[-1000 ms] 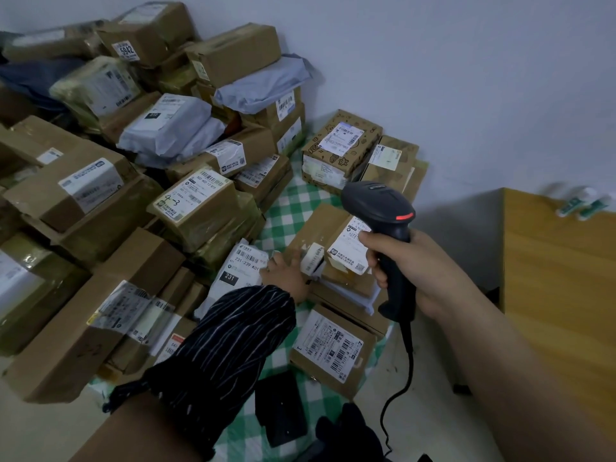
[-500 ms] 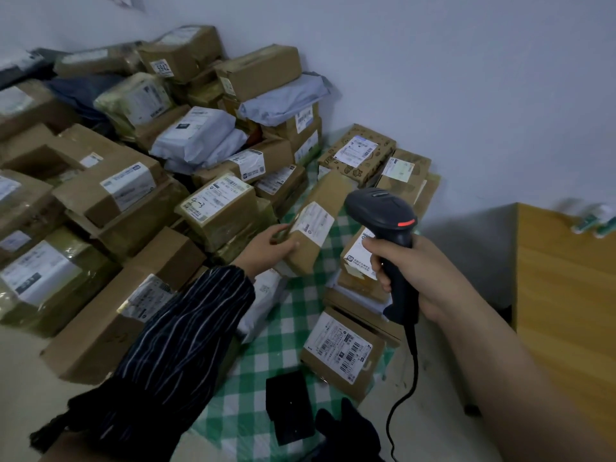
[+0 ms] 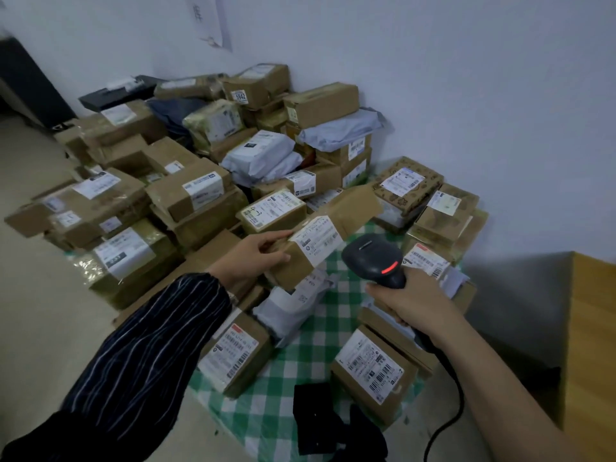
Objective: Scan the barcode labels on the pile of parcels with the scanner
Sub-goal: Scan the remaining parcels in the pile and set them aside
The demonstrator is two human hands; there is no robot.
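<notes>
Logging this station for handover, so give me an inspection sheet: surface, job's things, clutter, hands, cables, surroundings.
Surface: green-and-white checked cloth on a pale floor.
Job's things: long brown parcel lifted above the cloth, white label facing up; black scanner close beside it, red light lit; pile of parcels heaped behind.
Clutter: black fabric item on the cloth's near edge.
Hands: left hand grips the parcel's end; right hand grips the scanner's handle.
Cables: black scanner cable hangs down out of view.
Surroundings: white wall with a paper sheet; wooden furniture at right.
</notes>
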